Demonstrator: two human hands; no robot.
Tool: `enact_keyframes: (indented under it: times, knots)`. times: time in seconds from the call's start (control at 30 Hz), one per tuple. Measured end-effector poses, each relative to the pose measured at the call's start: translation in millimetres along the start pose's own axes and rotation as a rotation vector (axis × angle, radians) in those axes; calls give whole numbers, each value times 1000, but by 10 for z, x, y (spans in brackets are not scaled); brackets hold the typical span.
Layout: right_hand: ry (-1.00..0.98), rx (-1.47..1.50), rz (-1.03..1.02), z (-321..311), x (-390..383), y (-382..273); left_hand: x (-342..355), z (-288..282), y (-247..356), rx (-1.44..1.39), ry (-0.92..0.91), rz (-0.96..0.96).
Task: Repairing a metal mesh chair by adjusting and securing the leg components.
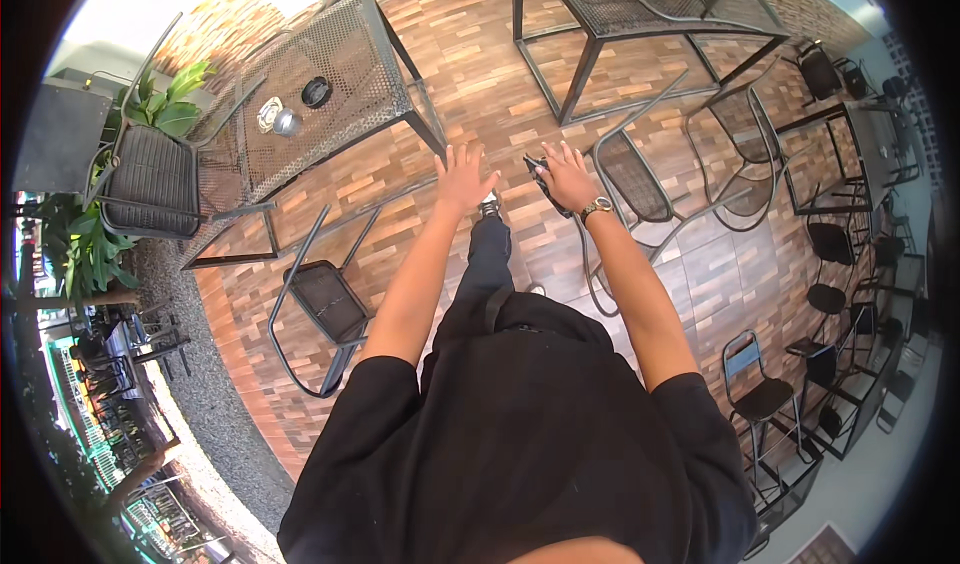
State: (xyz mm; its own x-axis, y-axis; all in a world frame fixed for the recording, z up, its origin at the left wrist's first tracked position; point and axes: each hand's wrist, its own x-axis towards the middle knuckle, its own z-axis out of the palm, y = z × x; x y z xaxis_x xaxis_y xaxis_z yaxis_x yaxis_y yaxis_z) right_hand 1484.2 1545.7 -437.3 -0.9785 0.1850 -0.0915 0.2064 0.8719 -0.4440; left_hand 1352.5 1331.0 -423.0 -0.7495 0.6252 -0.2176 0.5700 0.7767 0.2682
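Observation:
Both my arms reach forward over the tiled floor. My left hand is open, its fingers spread and holding nothing, just short of the near right corner of a mesh metal table. My right hand, with a watch on its wrist, also has spread fingers, beside a mesh-seat metal chair. A dark object shows under its thumb; I cannot make out what it is or whether they touch. My shoe shows below and between the hands. An ashtray and small items lie on the left table.
Another mesh table stands ahead to the right. Metal chairs surround me, with more chairs and tables along the right wall. A chair and plants are at the left, beside a gravel strip.

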Motion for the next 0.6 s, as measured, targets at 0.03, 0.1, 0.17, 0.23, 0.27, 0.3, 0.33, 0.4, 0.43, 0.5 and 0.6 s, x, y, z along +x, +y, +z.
enact_keyframes:
  times: [0.03, 0.1, 0.17, 0.23, 0.27, 0.3, 0.33, 0.4, 0.43, 0.5, 0.6]
  knots:
    - [4, 18, -16, -17, 283, 35, 234, -41, -84, -19, -1, -6]
    - [39, 44, -38, -32, 859, 71, 765, -129, -299, 14, -15, -35]
    - [0, -5, -50, -99, 1505, 69, 1304, -246, -560, 0, 25, -27]
    - [-62, -21, -35, -177, 2105, -4, 1822, -384, -849, 6, 19, -40]
    - [-38, -29, -36, -225, 2436, -13, 2106, -490, -958, -27, 17, -33]
    - [-16, -26, -46, -283, 2741, -13, 2361, -588, -1060, -60, 15, -26]
    - [6, -23, -55, -338, 3017, -13, 2565, -661, -1134, -65, 15, -25]
    - [-35, -61, -50, -521, 3646, -99, 3010, -934, -1324, -24, -21, 75]
    - [-25, -57, -47, -604, 3977, -150, 3270, -1094, -1445, -49, -1, 81]
    - [19, -27, -88, -813, 4607, -324, 3735, -1348, -1712, -62, 70, 60]
    - [-35, -43, -123, -803, 5214, -487, 4121, -1538, -2010, -73, 151, 26]
